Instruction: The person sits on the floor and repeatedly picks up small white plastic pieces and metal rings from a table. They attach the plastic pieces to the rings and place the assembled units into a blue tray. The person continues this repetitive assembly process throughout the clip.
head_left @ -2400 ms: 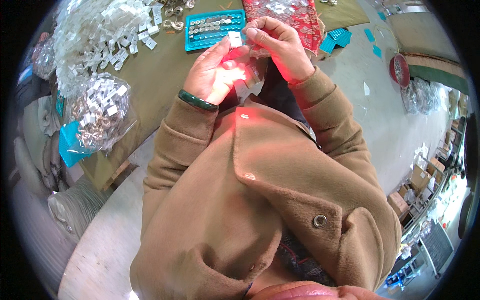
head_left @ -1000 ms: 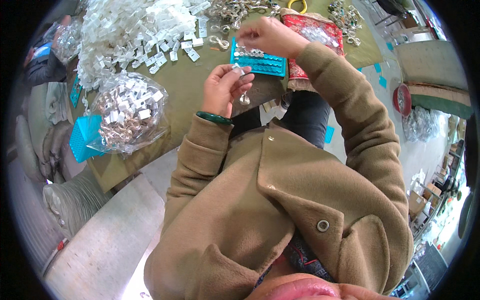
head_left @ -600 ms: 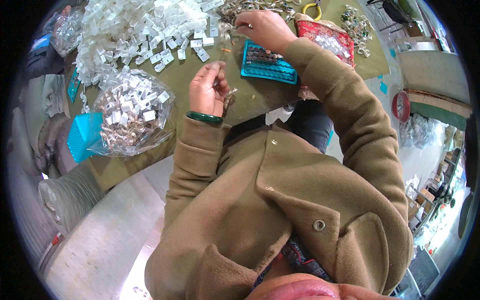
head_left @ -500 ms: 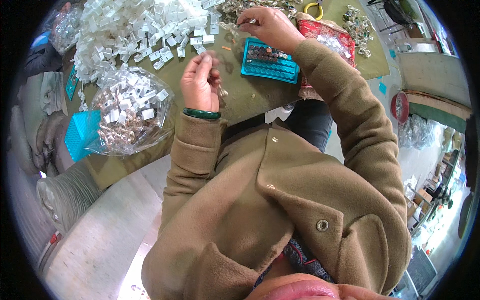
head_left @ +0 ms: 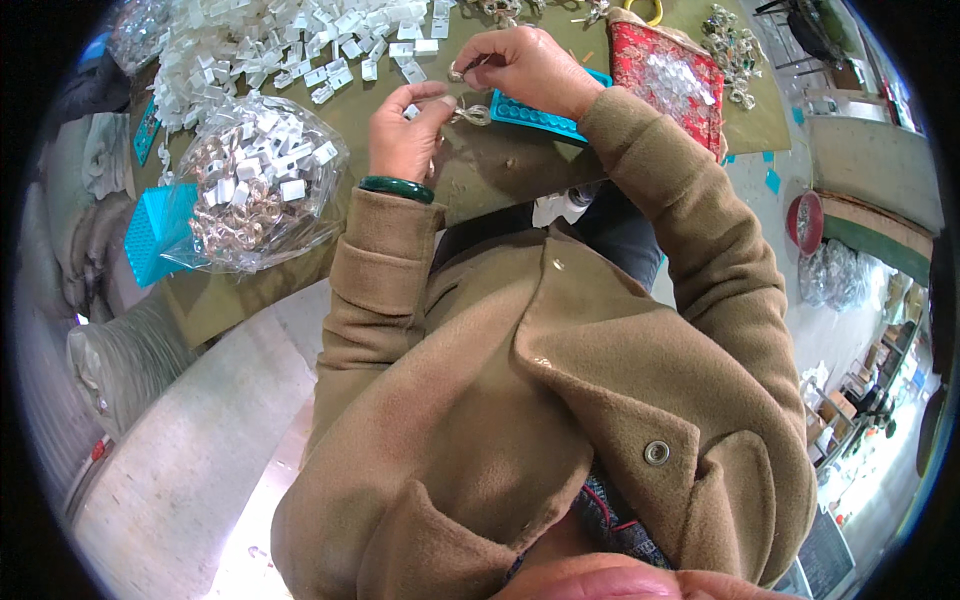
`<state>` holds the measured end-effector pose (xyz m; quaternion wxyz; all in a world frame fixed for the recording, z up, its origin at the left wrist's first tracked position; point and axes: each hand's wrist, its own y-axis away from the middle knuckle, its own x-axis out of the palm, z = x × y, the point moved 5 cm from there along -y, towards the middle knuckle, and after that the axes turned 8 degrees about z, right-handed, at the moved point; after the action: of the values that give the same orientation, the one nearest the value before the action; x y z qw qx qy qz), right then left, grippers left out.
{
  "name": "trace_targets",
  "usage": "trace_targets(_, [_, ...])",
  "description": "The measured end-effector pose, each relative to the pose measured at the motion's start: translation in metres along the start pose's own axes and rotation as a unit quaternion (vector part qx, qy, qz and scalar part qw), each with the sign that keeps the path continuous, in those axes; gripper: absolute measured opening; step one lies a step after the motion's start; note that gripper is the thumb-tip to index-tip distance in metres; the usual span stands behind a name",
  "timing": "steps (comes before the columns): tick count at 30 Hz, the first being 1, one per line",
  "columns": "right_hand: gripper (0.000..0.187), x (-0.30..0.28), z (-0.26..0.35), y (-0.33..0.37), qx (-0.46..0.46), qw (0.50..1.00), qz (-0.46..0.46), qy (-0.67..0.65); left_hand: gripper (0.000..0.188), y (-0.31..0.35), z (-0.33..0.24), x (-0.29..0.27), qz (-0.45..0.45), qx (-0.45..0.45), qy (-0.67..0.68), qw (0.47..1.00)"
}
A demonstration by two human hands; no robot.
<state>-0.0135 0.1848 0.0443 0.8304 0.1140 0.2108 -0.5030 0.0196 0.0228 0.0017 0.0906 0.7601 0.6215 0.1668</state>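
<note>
My left hand (head_left: 405,132), a dark green bangle at its wrist, is closed in a pinch on a silvery chain-like piece (head_left: 472,115) that sticks out to the right of the thumb. A small white bit (head_left: 411,112) shows between the thumb and forefinger. Just above and to the right, my right hand (head_left: 528,68) pinches a small shiny metal piece (head_left: 455,75) between thumb and fingertips. The two hands are close but apart. Under the right hand and wrist lies a blue ridged tray (head_left: 540,122), mostly covered, so its contents are hidden.
White plastic tags (head_left: 290,45) are heaped at the far left. Nearer stands a clear bag (head_left: 265,190) of white tags and metal pieces, beside a blue tray (head_left: 155,240). A red patterned cloth (head_left: 640,65) holds clear bits; jewelry (head_left: 728,45) lies beyond it.
My right hand has come nearer to the left, and the view has shifted. The left thumb and forefinger now point toward the right hand, with the silvery piece showing between the hands.
</note>
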Motion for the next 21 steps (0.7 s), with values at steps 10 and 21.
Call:
trace_targets(10, [0.014, 0.0, -0.004, 0.015, 0.033, 0.98, -0.122, -0.155, 0.012, 0.004, -0.009, -0.001, 0.069, 0.026, 0.108, 0.991])
trace_targets(21, [0.018, 0.016, 0.038, 0.034, 0.006, 0.993, -0.052, -0.108, 0.013, 0.032, -0.026, 0.005, 0.119, 0.003, 0.11, 0.987])
